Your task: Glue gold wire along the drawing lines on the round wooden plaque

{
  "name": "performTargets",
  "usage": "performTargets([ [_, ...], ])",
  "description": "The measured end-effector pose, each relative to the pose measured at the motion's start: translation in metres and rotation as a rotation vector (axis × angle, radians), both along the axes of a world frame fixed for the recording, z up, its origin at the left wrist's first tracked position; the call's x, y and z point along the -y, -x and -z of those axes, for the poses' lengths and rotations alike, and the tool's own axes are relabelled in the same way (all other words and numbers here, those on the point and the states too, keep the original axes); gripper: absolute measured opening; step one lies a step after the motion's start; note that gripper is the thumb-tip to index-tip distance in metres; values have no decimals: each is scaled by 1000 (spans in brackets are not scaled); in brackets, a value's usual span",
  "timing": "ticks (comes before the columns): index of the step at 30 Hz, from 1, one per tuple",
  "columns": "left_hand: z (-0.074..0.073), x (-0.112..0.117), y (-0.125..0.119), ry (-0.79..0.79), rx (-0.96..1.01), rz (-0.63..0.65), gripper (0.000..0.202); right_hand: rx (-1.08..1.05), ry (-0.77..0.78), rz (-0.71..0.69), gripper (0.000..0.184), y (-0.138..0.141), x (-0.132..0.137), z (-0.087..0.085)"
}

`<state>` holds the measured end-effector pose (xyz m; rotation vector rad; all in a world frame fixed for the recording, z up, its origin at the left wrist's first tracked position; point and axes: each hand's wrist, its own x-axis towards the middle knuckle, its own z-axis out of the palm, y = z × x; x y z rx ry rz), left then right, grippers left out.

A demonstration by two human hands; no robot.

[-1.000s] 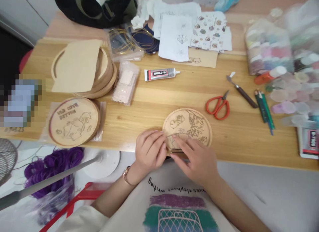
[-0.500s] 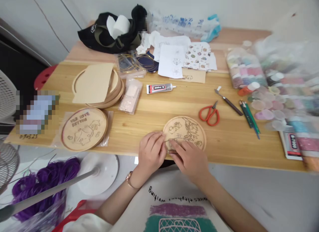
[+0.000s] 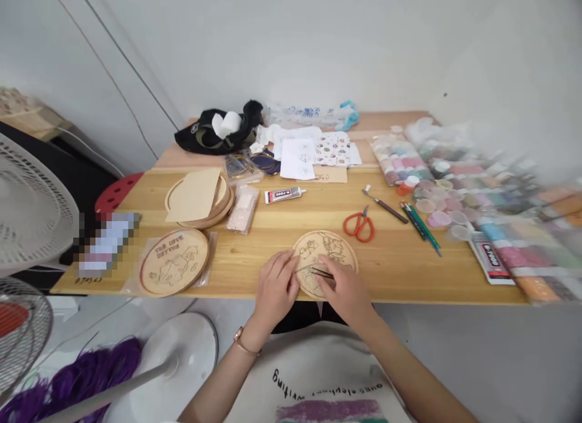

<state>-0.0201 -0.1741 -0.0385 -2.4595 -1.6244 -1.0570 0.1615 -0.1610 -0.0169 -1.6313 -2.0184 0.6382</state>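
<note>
A round wooden plate point(image 3: 350, 251) with a raised rim and dark line drawings lies at the table's front edge. My left hand point(image 3: 275, 285) is closed on its left rim, the fingertips resting at the border. Between the thumb and fingers of my right hand point(image 3: 348, 293) is a pair of dark tweezers point(image 3: 321, 272), their tips pointing left over the drawing. My right fingers partly cover the lower right of the plate. Just beyond it lie red-handled scissors point(image 3: 359, 225).
To the left are another drawn plate point(image 3: 173, 262) on a plastic sleeve, stacked round plates point(image 3: 211, 217) and a phone point(image 3: 107, 244). A glue tube point(image 3: 284, 195), a craft knife point(image 3: 386, 206) and pencils point(image 3: 421, 226) lie farther back. Bags of coloured jars point(image 3: 509, 247) fill the right side.
The head view has tilted up, so more wall shows and the table sits lower. My right hand has shifted slightly and the tweezers show more clearly over the plate. My left hand stays at the rim.
</note>
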Motion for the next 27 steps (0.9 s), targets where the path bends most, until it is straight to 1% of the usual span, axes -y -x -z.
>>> performTargets([
  [4, -5, -1, 0, 5, -102, 60, 46, -33, -42, 203, 41, -29, -12, -4],
  [6, -7, 0, 1, -15, -135, 62, 46, -36, -72, 285, 40, -46, -16, -3],
  [8, -8, 3, 2, -35, -171, 55, 43, -44, -113, 335, 40, -61, -17, 1],
  [11, -7, 14, 8, -40, -222, 65, 38, -78, -193, 338, 37, -73, -17, 12],
  [13, -6, 24, 11, -44, -201, 65, 33, -110, -241, 312, 35, -77, -15, 20],
  [16, -4, 35, 16, -40, -145, 21, 30, -151, -283, 275, 34, -78, -12, 28],
  [17, -3, 37, 17, -27, -135, 2, 34, -159, -289, 268, 34, -78, -11, 30],
  [19, -1, 36, 17, 20, -133, -27, 48, -166, -297, 261, 33, -77, -10, 33],
  [22, 1, 31, 16, 102, -138, -24, 67, -157, -306, 262, 32, -75, -8, 34],
  [24, 2, 28, 15, 136, -145, -9, 70, -144, -310, 260, 31, -74, -8, 33],
  [27, 0, 27, 15, 151, -163, -3, 68, -124, -303, 254, 31, -73, -5, 32],
])
